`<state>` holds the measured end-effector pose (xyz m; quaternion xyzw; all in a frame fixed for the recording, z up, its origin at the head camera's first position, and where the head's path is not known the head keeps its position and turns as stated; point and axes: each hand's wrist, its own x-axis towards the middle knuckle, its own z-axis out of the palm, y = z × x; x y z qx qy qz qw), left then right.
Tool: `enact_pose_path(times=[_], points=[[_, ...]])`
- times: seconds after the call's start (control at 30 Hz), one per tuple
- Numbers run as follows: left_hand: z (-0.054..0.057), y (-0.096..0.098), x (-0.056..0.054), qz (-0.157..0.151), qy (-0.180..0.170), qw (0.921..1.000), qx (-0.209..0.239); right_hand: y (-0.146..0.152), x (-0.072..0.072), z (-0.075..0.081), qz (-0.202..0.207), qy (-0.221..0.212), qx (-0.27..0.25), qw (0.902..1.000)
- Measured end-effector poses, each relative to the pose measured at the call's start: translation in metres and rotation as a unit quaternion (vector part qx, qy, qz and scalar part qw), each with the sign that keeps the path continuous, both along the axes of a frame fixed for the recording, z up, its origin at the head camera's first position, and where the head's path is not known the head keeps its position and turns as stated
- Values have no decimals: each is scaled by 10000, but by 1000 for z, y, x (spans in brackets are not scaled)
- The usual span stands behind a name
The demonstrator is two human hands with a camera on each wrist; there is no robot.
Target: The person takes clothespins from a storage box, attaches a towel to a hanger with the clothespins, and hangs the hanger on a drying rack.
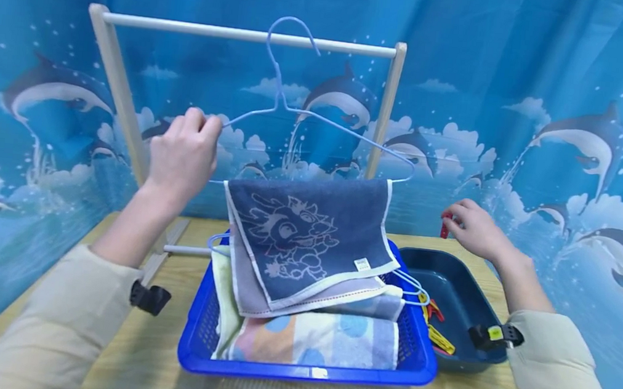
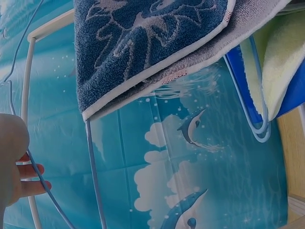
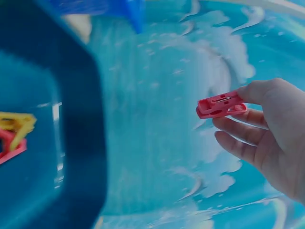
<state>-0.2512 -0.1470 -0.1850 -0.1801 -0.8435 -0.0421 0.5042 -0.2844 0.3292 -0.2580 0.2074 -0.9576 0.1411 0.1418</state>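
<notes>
My left hand (image 1: 184, 152) grips the left shoulder of a light blue wire hanger (image 1: 279, 86), holding it up over the basket. A dark blue towel (image 1: 308, 237) with a pale cartoon drawing and white edging is folded over the hanger's bottom bar; in the left wrist view its corner hangs beside the bar. Off to the right, above the dark bin, my right hand (image 1: 475, 228) pinches a red clothespin (image 3: 221, 104) between thumb and fingers. The clothespin is apart from the towel.
A blue plastic basket (image 1: 307, 373) holds more towels (image 1: 321, 340) and hangers (image 1: 417, 290). To its right, a dark bin (image 1: 462, 282) contains red and yellow clothespins (image 1: 439, 340). Behind stands a rack with a white rail (image 1: 203, 29) and wooden posts (image 1: 388, 108).
</notes>
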Motion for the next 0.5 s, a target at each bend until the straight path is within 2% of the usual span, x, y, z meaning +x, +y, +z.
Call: enact_pose_path(times=[0.27,0.5], points=[[0,2,-1,-39,187,9997,-160,-18,14,30,263,956,-457,9940],[-1,7,-2,-7,281,9989,-371,-27,20,41,741,2107,-616,9728]])
